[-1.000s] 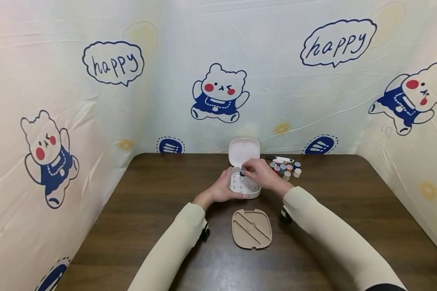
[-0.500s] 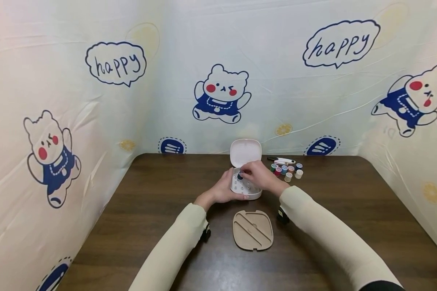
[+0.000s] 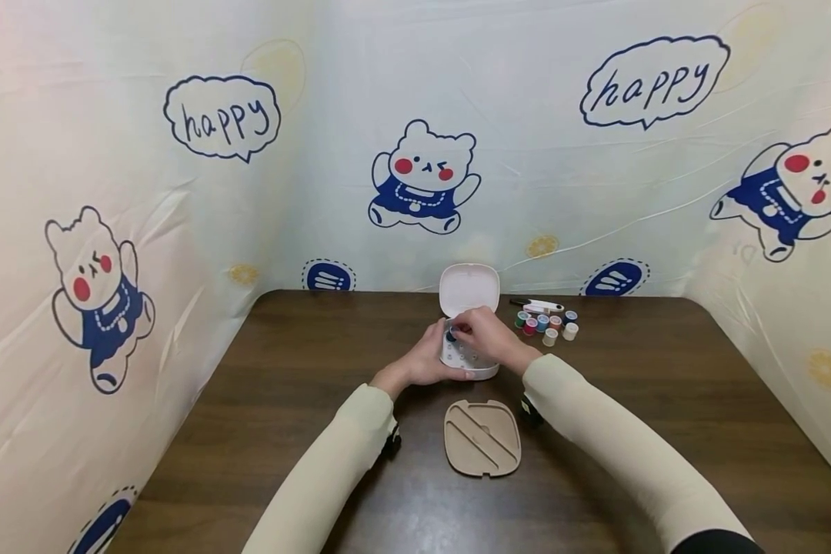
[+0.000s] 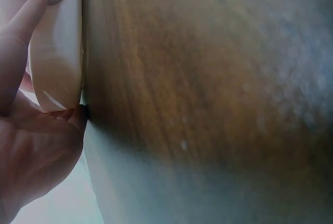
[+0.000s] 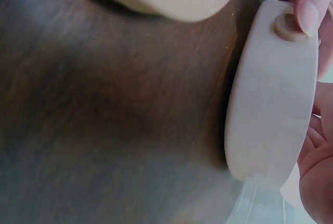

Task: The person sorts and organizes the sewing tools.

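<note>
An open white sewing box (image 3: 483,375) stands on the table, its lid (image 3: 469,289) raised at the back and small pegs showing inside. My left hand (image 3: 424,360) grips the box around its left side. In the right wrist view, the left thumb rests at the brown button (image 5: 289,27) on the box's front. Over the back left of the pegs, my right hand (image 3: 488,336) pinches a dark blue thread spool (image 3: 450,335). The right fingers cover part of the spool and of the box's inside. Whether the spool sits on a peg cannot be told.
Several thread spools (image 3: 542,322) in various colours stand right of the box. Behind them lies a slim black-and-white tool (image 3: 536,305). A beige tray (image 3: 482,438) with diagonal ridges lies in front of the box. A printed curtain (image 3: 415,254) hangs behind the table.
My right hand has moved slightly left with the dark spool, towards the box's back left corner, and the spool appears lower. My left hand keeps its grip on the box.
</note>
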`<state>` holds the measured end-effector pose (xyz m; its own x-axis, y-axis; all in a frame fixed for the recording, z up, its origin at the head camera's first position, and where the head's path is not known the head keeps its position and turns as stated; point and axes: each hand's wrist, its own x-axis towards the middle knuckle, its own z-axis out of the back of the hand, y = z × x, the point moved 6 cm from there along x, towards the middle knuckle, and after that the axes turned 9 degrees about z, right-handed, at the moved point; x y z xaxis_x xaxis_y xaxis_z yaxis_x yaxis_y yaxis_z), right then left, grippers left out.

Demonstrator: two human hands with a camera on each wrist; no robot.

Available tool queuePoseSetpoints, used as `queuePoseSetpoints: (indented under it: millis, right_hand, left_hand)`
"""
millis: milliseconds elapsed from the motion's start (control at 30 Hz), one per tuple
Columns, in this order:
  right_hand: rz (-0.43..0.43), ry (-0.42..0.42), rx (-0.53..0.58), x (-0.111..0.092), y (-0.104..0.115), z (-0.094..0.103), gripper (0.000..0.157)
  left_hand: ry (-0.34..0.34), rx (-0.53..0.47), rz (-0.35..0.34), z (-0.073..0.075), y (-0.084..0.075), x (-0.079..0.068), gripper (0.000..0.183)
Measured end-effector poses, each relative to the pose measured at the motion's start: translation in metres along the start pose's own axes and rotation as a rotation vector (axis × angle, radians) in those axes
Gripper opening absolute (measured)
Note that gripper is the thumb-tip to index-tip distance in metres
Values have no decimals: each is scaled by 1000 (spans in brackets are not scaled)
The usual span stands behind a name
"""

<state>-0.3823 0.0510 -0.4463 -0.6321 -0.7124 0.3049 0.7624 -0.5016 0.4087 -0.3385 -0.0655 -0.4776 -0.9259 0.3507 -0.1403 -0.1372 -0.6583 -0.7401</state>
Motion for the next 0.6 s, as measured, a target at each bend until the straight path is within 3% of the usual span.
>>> queuePoseSetpoints:
  millis: [233,600]
  right_hand:
    - [35,-11,-38,6,6,0,13]
    - [24,67,-95,12,14,-4,12]
  left_hand:
    - [3,-12,2,2,-2,-1,124]
    - [-10,6,-25,1,1,2,118]
